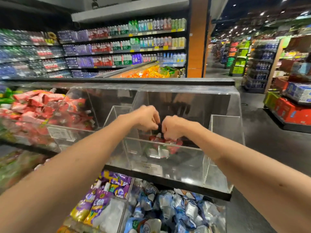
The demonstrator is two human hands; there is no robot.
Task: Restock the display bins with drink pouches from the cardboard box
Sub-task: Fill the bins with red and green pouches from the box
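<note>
Head view: both arms reach into a clear display bin (186,159). The left hand (147,118) and right hand (174,127) meet with fingers curled around a small dark thing (159,127), but blur hides whether either grips it. A few red drink pouches (157,139) lie on the bin's floor just below. The neighbouring bin (55,132) on the left is heaped with red pouches.

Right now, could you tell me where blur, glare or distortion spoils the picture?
Head view: motion blur smears the red pouches at left and the left hand and right hand, so their grip is unreadable; lights glare off the clear bin; the wide lens bows the bottle shelves.
</note>
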